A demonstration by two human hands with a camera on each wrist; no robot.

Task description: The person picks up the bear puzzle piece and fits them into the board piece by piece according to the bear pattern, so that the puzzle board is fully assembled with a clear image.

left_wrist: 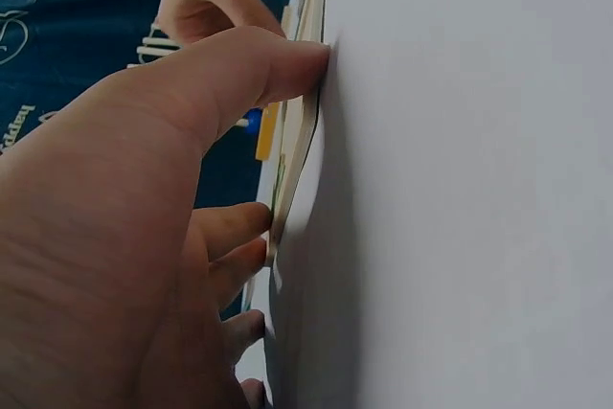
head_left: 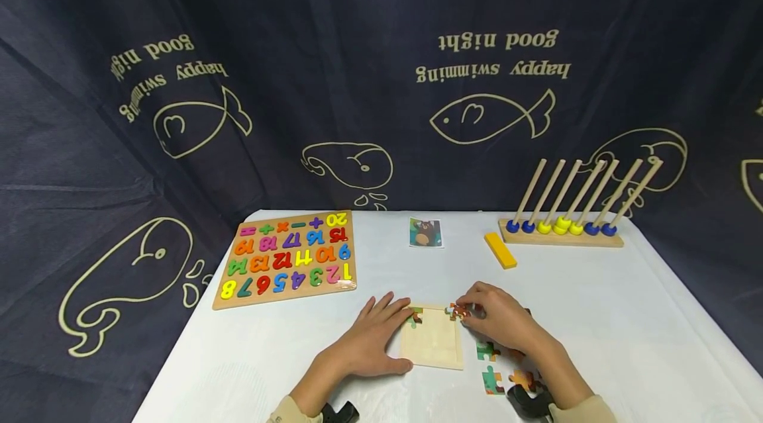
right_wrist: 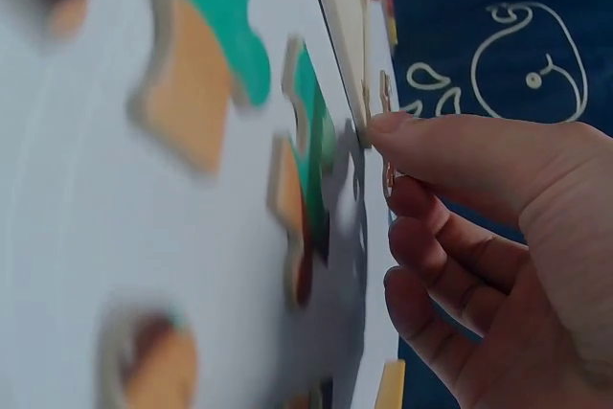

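A square wooden puzzle tray (head_left: 432,347) lies on the white table. My left hand (head_left: 369,338) rests along its left side, fingers spread and fairly straight, with the thumb at the near corner and the index finger at the far one. One green and brown jigsaw piece (head_left: 415,318) sits in the tray's far left corner, beside that fingertip. Between thumb and fingertips my right hand (head_left: 497,317) pinches a reddish-brown puzzle piece (head_left: 456,311) at the far right corner of the tray. In the right wrist view this piece (right_wrist: 388,179) shows edge-on.
Several loose puzzle pieces (head_left: 492,380) lie right of the tray, some beneath the right forearm. Further back are a number board (head_left: 286,257), a small bear picture card (head_left: 426,233), a yellow block (head_left: 501,251) and a peg rack (head_left: 560,234) with blue and yellow beads.
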